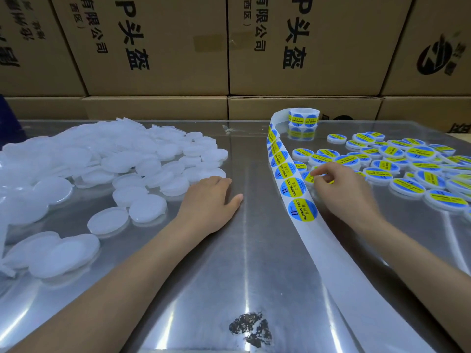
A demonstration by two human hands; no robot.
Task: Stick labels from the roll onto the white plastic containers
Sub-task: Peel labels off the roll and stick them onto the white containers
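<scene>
the label roll (pixel 303 117) stood on edge at the far side of the steel table (pixel 244 263), just in front of the cardboard cartons (pixel 158 47). from it a white backing strip (pixel 305 220) ran toward me down the middle right of the table, carrying a row of round blue and yellow labels (pixel 302 209) printed "soldering paste"; the near part of the strip was bare.

i saw my right hand (pixel 341 187) just right of the strip, fingers curled, pinching a labelled container (pixel 309 177) at its edge between thumb and fingertips. the container sat at the near left edge of a spread of already labelled containers (pixel 407 159) covering the right side of the table, many touching or overlapping.

my left hand (pixel 211 200) lay flat on the steel left of the strip, palm down, fingers relaxed and straight, holding nothing. its fingertips pointed right and were near the edge of a heap of plain white plastic containers (pixel 102 161), unlabelled, filling the left side of the table, the nearest just beside the hand.

a dark scuffed patch (pixel 251 327) marked the steel close to me. the cartons behind bore large black chinese characters.
</scene>
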